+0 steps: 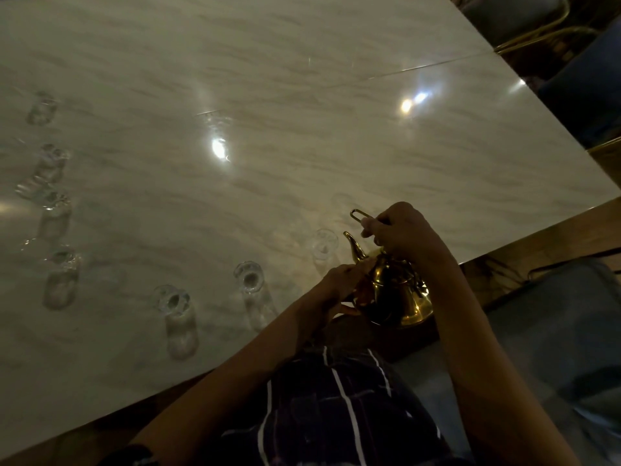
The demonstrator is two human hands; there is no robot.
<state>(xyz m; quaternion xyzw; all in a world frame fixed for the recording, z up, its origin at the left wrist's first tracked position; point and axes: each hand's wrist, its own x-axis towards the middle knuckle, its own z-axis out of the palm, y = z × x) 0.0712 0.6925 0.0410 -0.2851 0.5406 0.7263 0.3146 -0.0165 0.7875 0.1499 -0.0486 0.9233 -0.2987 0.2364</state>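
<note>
A polished, round-bellied brass teapot [393, 294] with a curved spout [354, 247] sits at about 4 o'clock in the view, at the near edge of the glossy, pale, marble-veined worktop [302, 95]. It is tilted, with the spout pointing toward 11 o'clock, and I cannot tell whether its base rests on the edge. The right hand [403, 233] curls tightly round the thin wire loop handle [359, 215] above the pot. The left hand [336, 287] lies against the pot's side at 9 o'clock, fingers on the brass, but the dim light hides how far they bend. A small clear cylindrical glass [324, 245] stands just beside the spout. More such glasses [249, 277] run toward 8 o'clock and up the left side.
</note>
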